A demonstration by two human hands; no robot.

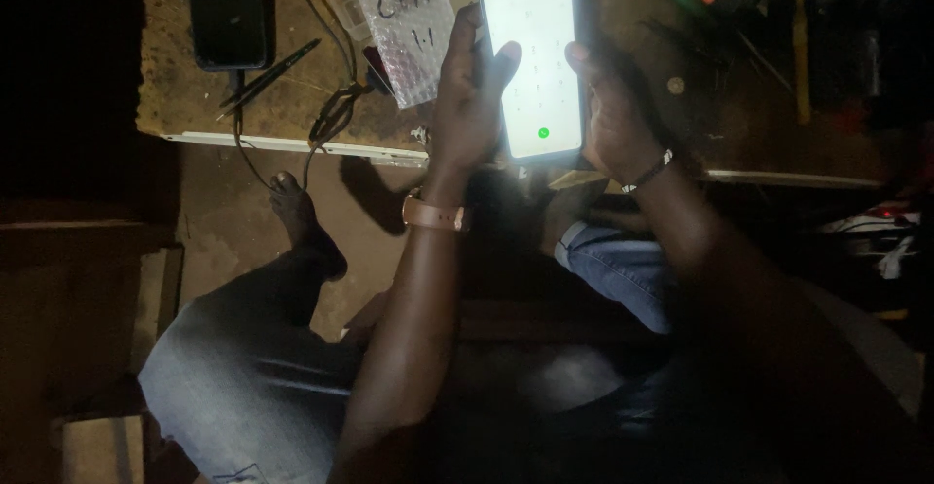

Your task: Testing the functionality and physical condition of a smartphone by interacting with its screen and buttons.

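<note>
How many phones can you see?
2. One lit phone is held between the left hand and right hand. One dark phone lies on the workbench at the far left. Others may hide in the dark.

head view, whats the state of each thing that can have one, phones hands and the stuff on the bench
lit phone: screen on, white keypad showing, held upright over the bench edge
left hand: gripping the lit phone's left edge
right hand: holding its right edge, thumb on the screen
dark phone: screen off, lying flat on the workbench
bubble-wrap bag: lying flat, hand-marked
tweezers: lying loose, untouched
</note>
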